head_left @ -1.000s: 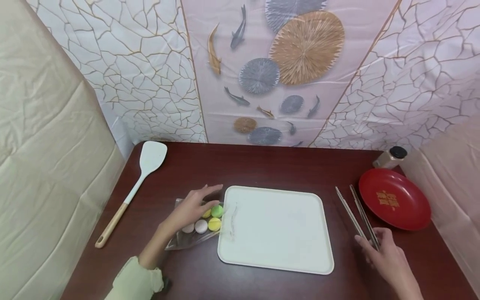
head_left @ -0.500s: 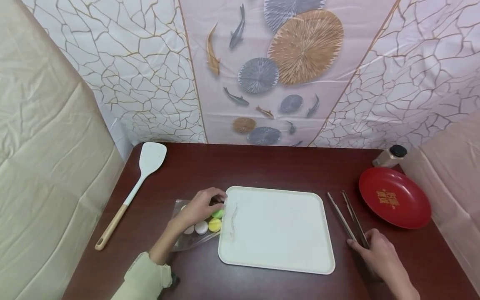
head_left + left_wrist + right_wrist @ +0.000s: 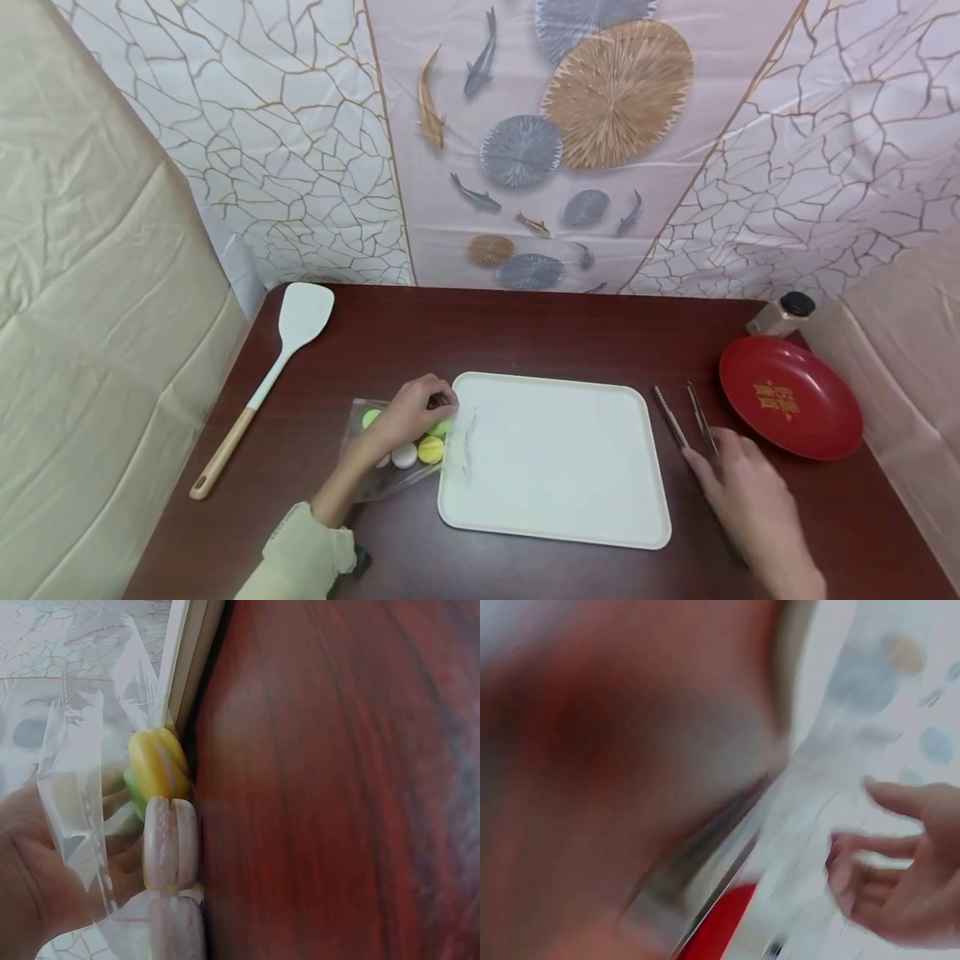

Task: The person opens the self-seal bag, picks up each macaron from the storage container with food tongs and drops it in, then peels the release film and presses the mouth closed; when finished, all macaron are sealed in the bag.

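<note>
A clear plastic bag (image 3: 381, 485) of macarons lies left of the white tray (image 3: 555, 462), its right end overlapping the tray's rim. Yellow (image 3: 431, 450), green and pale macarons show through it. My left hand (image 3: 405, 417) pinches the bag near its tray end, fingers curled. Seen from the left wrist, that hand (image 3: 45, 862) is behind the film beside a yellow macaron (image 3: 156, 763) and pale ones (image 3: 171, 844). Metal tongs (image 3: 670, 417) lie right of the tray. Over their handle end is my right hand (image 3: 750, 492); the right wrist view shows its fingers loosely bent, apart from the tongs (image 3: 705, 859).
A red oval plate (image 3: 817, 408) sits at the right, with a black-capped jar (image 3: 780, 315) behind it. Along the left side lies a white spatula (image 3: 300, 317) with a wooden handle. Patterned cloth (image 3: 322, 167) hangs behind the dark table (image 3: 487, 333).
My left hand has moved slightly right and closed its fingers on the bag. The right hand has shifted the tongs left toward the tray and let go of them.
</note>
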Motion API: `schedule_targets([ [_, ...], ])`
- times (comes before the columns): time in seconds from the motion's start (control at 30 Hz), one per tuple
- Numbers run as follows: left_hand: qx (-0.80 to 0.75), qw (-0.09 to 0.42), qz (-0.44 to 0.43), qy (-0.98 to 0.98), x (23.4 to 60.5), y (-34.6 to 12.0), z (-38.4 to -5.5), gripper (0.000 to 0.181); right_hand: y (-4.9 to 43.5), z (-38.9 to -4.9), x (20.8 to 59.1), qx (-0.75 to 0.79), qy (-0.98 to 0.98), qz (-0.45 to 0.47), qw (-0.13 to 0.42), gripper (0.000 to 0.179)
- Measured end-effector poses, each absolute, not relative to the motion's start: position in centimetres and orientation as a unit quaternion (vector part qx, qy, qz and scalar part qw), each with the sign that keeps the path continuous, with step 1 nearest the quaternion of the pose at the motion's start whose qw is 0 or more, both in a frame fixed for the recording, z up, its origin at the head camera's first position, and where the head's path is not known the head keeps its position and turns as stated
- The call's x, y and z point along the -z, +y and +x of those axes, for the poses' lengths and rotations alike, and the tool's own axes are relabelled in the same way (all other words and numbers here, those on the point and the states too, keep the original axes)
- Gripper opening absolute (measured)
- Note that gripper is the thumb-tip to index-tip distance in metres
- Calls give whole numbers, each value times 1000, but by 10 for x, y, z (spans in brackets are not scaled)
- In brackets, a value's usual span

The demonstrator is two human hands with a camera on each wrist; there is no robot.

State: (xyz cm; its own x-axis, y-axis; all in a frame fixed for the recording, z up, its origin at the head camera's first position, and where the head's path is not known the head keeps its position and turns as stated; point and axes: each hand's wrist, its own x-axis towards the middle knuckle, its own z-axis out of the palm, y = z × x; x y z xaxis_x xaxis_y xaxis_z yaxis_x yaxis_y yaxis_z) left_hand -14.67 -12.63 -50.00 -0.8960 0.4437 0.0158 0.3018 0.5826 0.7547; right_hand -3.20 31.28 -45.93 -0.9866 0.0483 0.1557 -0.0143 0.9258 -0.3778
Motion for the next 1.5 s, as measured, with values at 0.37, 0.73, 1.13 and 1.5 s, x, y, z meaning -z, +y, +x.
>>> schedule_targets([
  [0.37,-420,83,190,884,506,-127,-144,8,128,-16,486,-490,-793,295,-211,28],
  [0.73,-469,59,170,864,516,-131,-141,8,54,-23,488,-722,-556,43,-409,62],
  [1.13,-479,54,82,872,509,-134,-132,6,48,-37,494,-729,-541,4,-420,46],
  [1.5,-549,-29,-35,834,511,-159,-123,9,71,-55,489,-645,-674,114,-341,46],
])
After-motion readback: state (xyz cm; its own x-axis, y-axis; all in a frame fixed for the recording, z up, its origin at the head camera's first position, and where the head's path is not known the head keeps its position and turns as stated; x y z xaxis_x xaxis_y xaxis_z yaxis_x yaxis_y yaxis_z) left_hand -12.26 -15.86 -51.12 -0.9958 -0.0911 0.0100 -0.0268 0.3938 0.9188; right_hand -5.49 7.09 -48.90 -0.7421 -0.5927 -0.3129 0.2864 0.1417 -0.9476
